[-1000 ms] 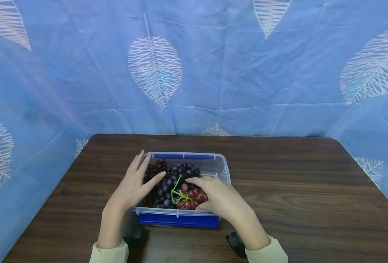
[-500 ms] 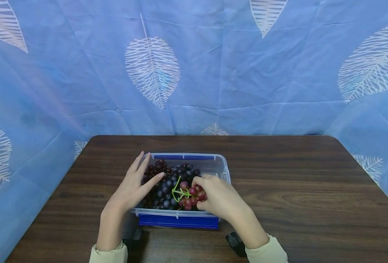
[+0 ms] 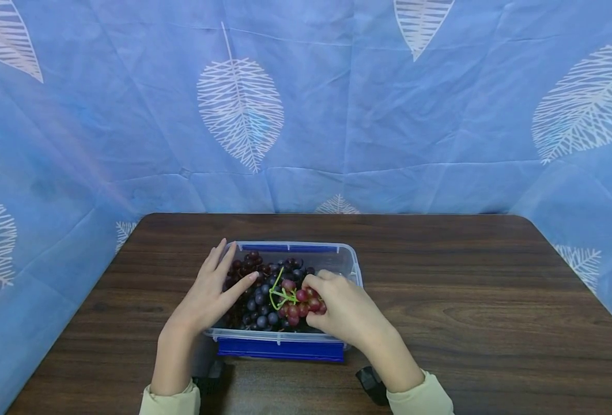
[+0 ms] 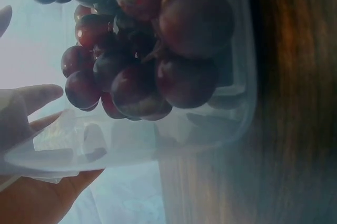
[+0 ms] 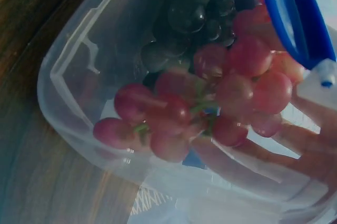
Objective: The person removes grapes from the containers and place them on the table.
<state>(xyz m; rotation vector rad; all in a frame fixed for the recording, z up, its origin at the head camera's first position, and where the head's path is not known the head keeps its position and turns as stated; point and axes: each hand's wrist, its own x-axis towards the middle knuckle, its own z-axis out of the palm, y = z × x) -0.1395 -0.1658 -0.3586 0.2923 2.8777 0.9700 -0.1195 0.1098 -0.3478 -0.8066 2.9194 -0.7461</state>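
Observation:
A clear plastic container [image 3: 280, 336] with blue clips holds bunches of dark grapes [image 3: 261, 300] and one bunch of red grapes [image 3: 293, 310]. My right hand [image 3: 344, 302] reaches over the container's right side and holds the red bunch between thumb and fingers, its green stem pointing left. In the right wrist view the red grapes [image 5: 231, 95] show through the clear wall, with fingers [image 5: 300, 139] behind them. My left hand [image 3: 202, 297] lies along the left rim with fingers straight and spread, its thumb over the dark grapes. In the left wrist view, dark red grapes [image 4: 137, 89] hang near its fingers.
The container stands on a dark wooden table [image 3: 472, 300]. Black wrist devices [image 3: 372, 385] sit below both forearms, close to the table. A blue cloth [image 3: 306, 115] with white leaf prints hangs behind the table.
My right fingers and thumb have drawn together on the red bunch. The bunch has risen slightly and its stem has shifted up. My left hand stays at the left rim.

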